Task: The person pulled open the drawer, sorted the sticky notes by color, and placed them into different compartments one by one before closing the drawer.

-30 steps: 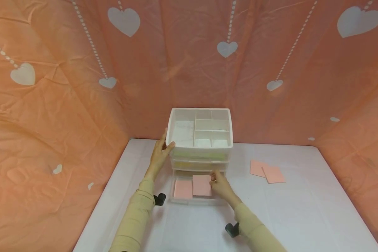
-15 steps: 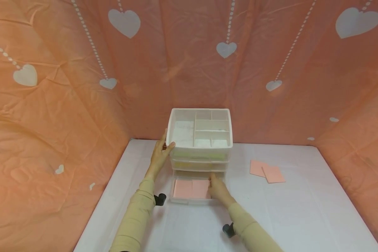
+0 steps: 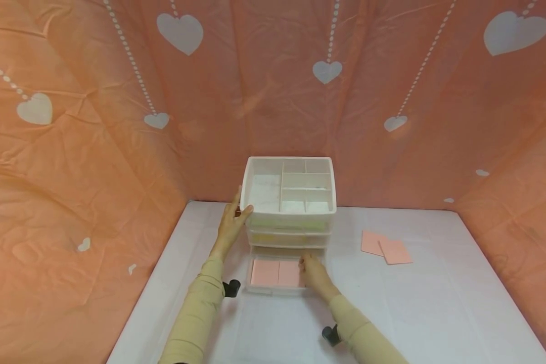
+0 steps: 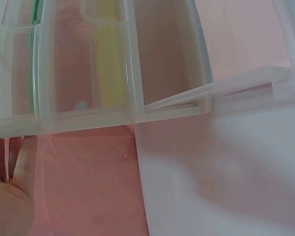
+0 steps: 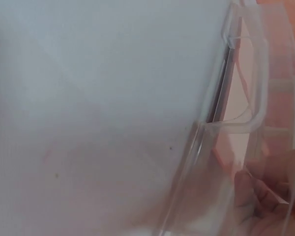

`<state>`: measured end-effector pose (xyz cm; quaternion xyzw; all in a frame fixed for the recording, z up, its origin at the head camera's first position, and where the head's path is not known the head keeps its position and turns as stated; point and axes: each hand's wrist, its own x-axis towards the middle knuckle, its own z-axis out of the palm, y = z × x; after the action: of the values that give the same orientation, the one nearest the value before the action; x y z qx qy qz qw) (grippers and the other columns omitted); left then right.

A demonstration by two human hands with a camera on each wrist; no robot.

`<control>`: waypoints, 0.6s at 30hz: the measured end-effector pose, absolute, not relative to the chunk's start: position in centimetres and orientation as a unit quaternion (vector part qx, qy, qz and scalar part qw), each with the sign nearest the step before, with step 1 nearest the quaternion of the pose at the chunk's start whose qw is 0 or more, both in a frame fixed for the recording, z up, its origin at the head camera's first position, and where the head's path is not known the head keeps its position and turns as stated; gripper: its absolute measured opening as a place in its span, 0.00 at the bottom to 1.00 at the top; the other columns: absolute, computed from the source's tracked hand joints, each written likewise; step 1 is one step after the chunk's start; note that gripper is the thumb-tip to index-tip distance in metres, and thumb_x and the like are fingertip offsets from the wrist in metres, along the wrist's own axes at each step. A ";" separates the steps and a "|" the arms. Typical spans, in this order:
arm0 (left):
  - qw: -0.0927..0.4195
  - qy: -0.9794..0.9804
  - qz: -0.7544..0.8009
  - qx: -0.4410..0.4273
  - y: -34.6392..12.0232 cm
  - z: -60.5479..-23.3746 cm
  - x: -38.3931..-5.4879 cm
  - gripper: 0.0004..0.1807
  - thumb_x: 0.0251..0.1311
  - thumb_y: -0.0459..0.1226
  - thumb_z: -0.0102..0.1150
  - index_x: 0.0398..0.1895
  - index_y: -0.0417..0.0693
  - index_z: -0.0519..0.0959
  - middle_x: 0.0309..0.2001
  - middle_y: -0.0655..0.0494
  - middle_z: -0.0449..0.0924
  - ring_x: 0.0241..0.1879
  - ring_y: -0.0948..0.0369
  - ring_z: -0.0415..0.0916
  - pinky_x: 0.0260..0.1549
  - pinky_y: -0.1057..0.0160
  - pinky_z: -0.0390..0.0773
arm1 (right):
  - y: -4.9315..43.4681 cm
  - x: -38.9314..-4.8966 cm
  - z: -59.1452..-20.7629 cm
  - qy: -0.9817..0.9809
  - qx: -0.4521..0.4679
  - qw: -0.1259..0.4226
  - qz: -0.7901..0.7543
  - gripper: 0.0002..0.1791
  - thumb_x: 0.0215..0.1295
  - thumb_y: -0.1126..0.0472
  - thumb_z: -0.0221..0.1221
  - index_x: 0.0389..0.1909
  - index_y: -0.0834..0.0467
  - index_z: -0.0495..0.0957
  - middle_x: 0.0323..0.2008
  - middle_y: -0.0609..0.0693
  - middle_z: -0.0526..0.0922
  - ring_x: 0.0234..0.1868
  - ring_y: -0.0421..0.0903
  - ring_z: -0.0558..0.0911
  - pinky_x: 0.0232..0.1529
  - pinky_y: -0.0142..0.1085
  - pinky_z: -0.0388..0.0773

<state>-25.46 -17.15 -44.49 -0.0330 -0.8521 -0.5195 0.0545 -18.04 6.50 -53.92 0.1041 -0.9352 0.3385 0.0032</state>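
Note:
A white drawer organizer (image 3: 265, 194) stands at the back of the table, its bottom clear drawer (image 3: 273, 291) pulled out. My left hand (image 3: 229, 225) rests against its left side, fingers straight along the wall and thumb at the front corner. Two pink square cards lie side by side in the drawer, a left card (image 3: 265, 273) and a right card (image 3: 290, 274). My right hand (image 3: 316, 275) is over the drawer's right part, fingers curled and pinching the right card's edge. Through the clear drawer front, the right wrist view shows thumb and fingertips (image 5: 243, 182) at that edge.
Two more pink cards (image 3: 395, 252) overlap on the white table (image 3: 414, 308) to the right. The closed upper drawers show green and yellow contents (image 4: 110, 64). An orange cloth with white hearts (image 3: 286, 111) hangs behind and at both sides.
The right card, upright-looking and higher a second ago, has come down flat beside the left card. My right hand went down with it and has shifted slightly since. My left hand stays put.

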 end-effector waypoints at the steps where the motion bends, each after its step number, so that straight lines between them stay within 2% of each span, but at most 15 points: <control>1: 0.054 -0.853 -0.518 -0.031 -17.2 -44.5 -25.4 0.36 0.64 0.54 0.49 0.71 0.79 0.44 0.50 0.45 0.64 0.47 0.52 0.68 0.41 0.61 0.69 | 6.5 -18.0 -53.9 -0.933 0.107 0.004 0.344 0.08 0.54 0.74 0.57 0.36 0.67 0.73 0.31 0.57 0.76 0.33 0.50 0.77 0.34 0.41 0.76; 6: 0.056 -0.859 -0.508 -0.031 -17.2 -44.4 -25.3 0.36 0.64 0.55 0.47 0.71 0.78 0.43 0.52 0.43 0.63 0.49 0.51 0.68 0.42 0.58 0.69 | 6.8 -17.9 -53.5 -0.926 0.107 -0.002 0.362 0.09 0.58 0.69 0.57 0.40 0.66 0.74 0.30 0.55 0.76 0.29 0.45 0.75 0.30 0.36 0.74; 10: 0.059 -0.863 -0.501 -0.033 -17.1 -44.4 -25.4 0.36 0.65 0.56 0.46 0.71 0.80 0.41 0.50 0.45 0.63 0.45 0.53 0.66 0.38 0.60 0.66 | 7.4 -17.9 -52.6 -0.918 0.083 0.001 0.388 0.10 0.59 0.66 0.58 0.41 0.64 0.77 0.30 0.53 0.78 0.29 0.43 0.75 0.29 0.34 0.72; 18: 0.067 -0.858 -0.508 -0.039 -16.9 -44.1 -25.4 0.34 0.66 0.53 0.45 0.72 0.76 0.45 0.44 0.48 0.60 0.41 0.56 0.59 0.34 0.61 0.58 | 10.3 -18.1 -50.6 -0.908 0.043 0.055 0.413 0.07 0.59 0.64 0.59 0.38 0.62 0.79 0.33 0.54 0.81 0.33 0.47 0.79 0.32 0.36 0.74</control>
<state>-25.38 -16.87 -44.09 -0.0395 -0.8581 -0.5077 0.0667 -18.05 10.27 -50.61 0.0435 -0.9078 0.4134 0.0553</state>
